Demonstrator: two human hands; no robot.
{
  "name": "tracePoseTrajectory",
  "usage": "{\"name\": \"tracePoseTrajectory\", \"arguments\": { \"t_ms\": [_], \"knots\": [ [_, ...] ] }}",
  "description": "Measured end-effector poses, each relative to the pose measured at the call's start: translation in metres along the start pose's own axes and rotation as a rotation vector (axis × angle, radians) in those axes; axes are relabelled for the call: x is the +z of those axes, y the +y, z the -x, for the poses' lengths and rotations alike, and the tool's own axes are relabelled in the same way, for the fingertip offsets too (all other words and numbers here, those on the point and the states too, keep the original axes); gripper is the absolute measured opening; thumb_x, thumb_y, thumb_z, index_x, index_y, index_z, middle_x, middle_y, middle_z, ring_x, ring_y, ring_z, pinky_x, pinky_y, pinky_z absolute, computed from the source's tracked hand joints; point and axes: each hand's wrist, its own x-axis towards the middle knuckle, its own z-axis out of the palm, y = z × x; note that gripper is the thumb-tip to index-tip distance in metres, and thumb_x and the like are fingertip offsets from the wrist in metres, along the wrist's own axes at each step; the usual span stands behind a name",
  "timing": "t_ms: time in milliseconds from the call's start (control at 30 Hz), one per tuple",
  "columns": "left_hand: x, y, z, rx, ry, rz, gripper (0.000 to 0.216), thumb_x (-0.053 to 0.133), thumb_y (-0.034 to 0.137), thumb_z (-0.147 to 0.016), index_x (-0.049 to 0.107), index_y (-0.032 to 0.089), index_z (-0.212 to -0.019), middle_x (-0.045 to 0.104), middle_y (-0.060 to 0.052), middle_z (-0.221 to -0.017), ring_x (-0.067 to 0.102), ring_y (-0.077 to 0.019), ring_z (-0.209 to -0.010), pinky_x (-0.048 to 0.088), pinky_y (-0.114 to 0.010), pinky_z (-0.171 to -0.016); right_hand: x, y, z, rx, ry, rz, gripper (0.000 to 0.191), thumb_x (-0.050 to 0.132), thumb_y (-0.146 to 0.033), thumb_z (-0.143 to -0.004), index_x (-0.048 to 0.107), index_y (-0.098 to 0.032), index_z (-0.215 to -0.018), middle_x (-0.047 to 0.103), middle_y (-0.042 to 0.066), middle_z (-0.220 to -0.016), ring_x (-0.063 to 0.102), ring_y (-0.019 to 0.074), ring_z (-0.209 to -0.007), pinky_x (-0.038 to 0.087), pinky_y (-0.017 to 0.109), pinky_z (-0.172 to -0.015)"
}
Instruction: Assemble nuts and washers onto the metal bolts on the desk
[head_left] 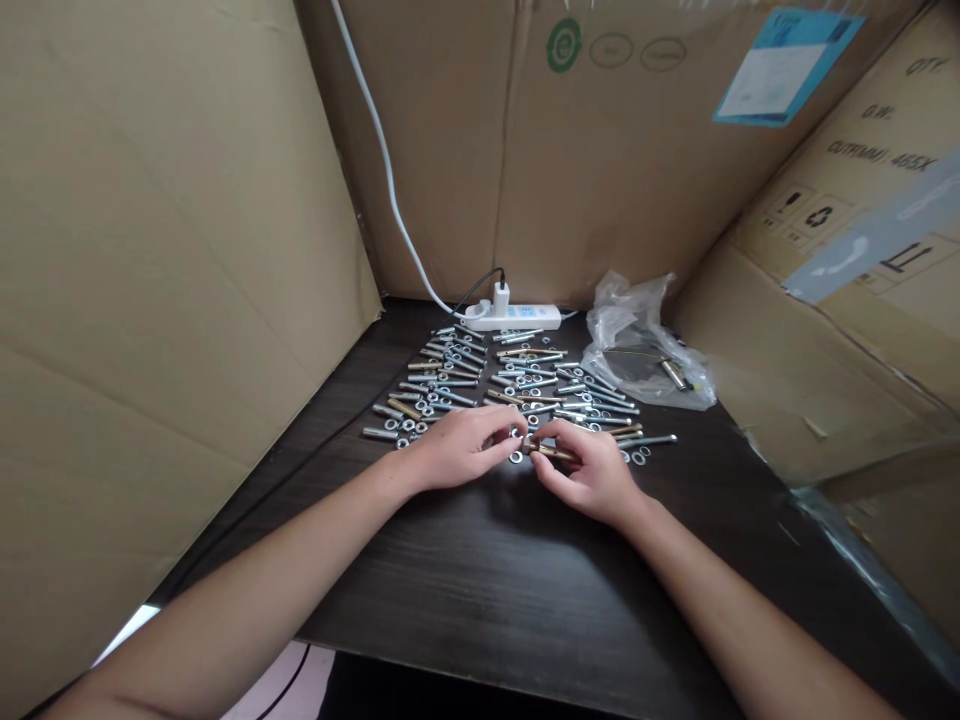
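My right hand is closed around a brass-coloured expansion bolt, its end pointing left toward the other hand. Thumb and fingers of my left hand are pinched together just left of that end; a small silvery bit shows at the tips, too small to name. Below the fingertips a washer lies on the table. Behind both hands, silver and brass-coloured bolts, sleeves, nuts and washers are spread in rows, partly hidden by my fingers.
A white power strip with a plugged-in charger stands at the back of the dark table. A clear plastic bag holding some metal pieces lies at back right. Cardboard walls enclose three sides. A black cable runs along the left.
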Motion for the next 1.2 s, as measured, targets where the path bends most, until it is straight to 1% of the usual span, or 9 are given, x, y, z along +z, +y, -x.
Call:
{"name": "tracePoseTrajectory", "arguments": {
  "t_ms": [67,167,433,633,767,900,1067,1133,1200],
  "knots": [
    [-0.0007,0.0004,0.0007,0.062,0.039,0.002,0.019,0.046,0.024,-0.092,0.056,0.020,-0.106,0.059,-0.002,-0.093,0.055,-0.0124,-0.080,0.043,-0.024,-0.074,-0.0003,0.0014,0.0002,0.005,0.004,0.013,0.015,0.057,-0.029,-0.079,0.059,-0.016,-0.086,0.045,-0.007,-0.047,0.039,0.0069,-0.039,0.030,0.020,-0.043],
    [-0.0014,0.0012,0.0018,0.127,0.034,-0.048,0.022,0.043,0.022,-0.094,0.058,0.022,-0.109,0.058,-0.002,-0.094,0.057,-0.0118,-0.083,0.044,-0.023,-0.075,-0.0010,0.0021,0.0005,0.012,0.011,0.031,0.016,0.057,-0.030,-0.080,0.059,-0.016,-0.086,0.046,-0.006,-0.047,0.040,0.0073,-0.039,0.031,0.021,-0.044],
    [-0.0013,-0.0005,0.0017,0.132,0.018,-0.131,0.023,0.041,0.024,-0.095,0.060,0.023,-0.108,0.058,-0.002,-0.094,0.058,-0.0119,-0.083,0.046,-0.023,-0.074,-0.0027,-0.0002,-0.0004,0.007,0.002,0.046,0.016,0.058,-0.030,-0.079,0.060,-0.016,-0.086,0.046,-0.006,-0.047,0.040,0.0073,-0.040,0.032,0.020,-0.045],
    [-0.0014,-0.0012,0.0005,0.146,-0.002,-0.052,0.021,0.043,0.020,-0.093,0.059,0.020,-0.106,0.060,-0.003,-0.096,0.058,-0.0124,-0.086,0.045,-0.023,-0.077,-0.0026,-0.0003,0.0000,0.007,-0.015,0.013,0.015,0.058,-0.028,-0.078,0.060,-0.016,-0.086,0.044,-0.007,-0.047,0.039,0.0069,-0.039,0.032,0.020,-0.045],
    [-0.0013,0.0007,0.0001,0.100,-0.028,0.049,0.018,0.046,0.018,-0.090,0.059,0.019,-0.102,0.061,-0.002,-0.096,0.056,-0.0123,-0.084,0.043,-0.024,-0.077,-0.0026,-0.0012,0.0003,-0.006,-0.028,0.004,0.015,0.058,-0.028,-0.078,0.060,-0.016,-0.086,0.041,-0.008,-0.046,0.038,0.0069,-0.039,0.031,0.020,-0.044],
    [0.0008,0.0030,-0.0017,0.001,-0.085,0.099,0.014,0.044,0.020,-0.089,0.057,0.017,-0.090,0.057,0.001,-0.077,0.050,-0.0106,-0.067,0.039,-0.022,-0.064,-0.0029,-0.0029,0.0007,-0.020,-0.041,-0.012,0.014,0.058,-0.028,-0.077,0.060,-0.017,-0.085,0.040,-0.008,-0.046,0.036,0.0068,-0.039,0.031,0.021,-0.044],
    [0.0041,0.0030,-0.0035,-0.001,-0.144,0.140,0.029,0.035,0.023,-0.093,0.051,0.015,-0.070,0.051,0.002,-0.068,0.047,-0.0101,-0.064,0.036,-0.022,-0.062,-0.0035,-0.0029,0.0007,-0.013,-0.026,-0.018,0.014,0.057,-0.029,-0.078,0.059,-0.018,-0.086,0.042,-0.007,-0.047,0.037,0.0073,-0.039,0.032,0.021,-0.044],
    [0.0042,0.0029,-0.0030,-0.010,-0.129,0.113,0.026,0.035,0.023,-0.094,0.052,0.015,-0.075,0.054,0.001,-0.072,0.049,-0.0108,-0.067,0.037,-0.022,-0.065,-0.0032,-0.0018,0.0007,-0.011,-0.020,-0.021,0.014,0.057,-0.029,-0.079,0.059,-0.018,-0.087,0.043,-0.007,-0.047,0.037,0.0073,-0.039,0.032,0.021,-0.044],
    [0.0034,0.0033,-0.0019,-0.015,-0.077,0.085,0.016,0.040,0.022,-0.092,0.055,0.017,-0.089,0.057,0.000,-0.081,0.051,-0.0119,-0.073,0.039,-0.024,-0.069,-0.0028,-0.0011,0.0006,-0.008,-0.013,-0.022,0.015,0.057,-0.030,-0.079,0.059,-0.017,-0.087,0.044,-0.007,-0.047,0.037,0.0071,-0.039,0.032,0.021,-0.044]
  ]
}}
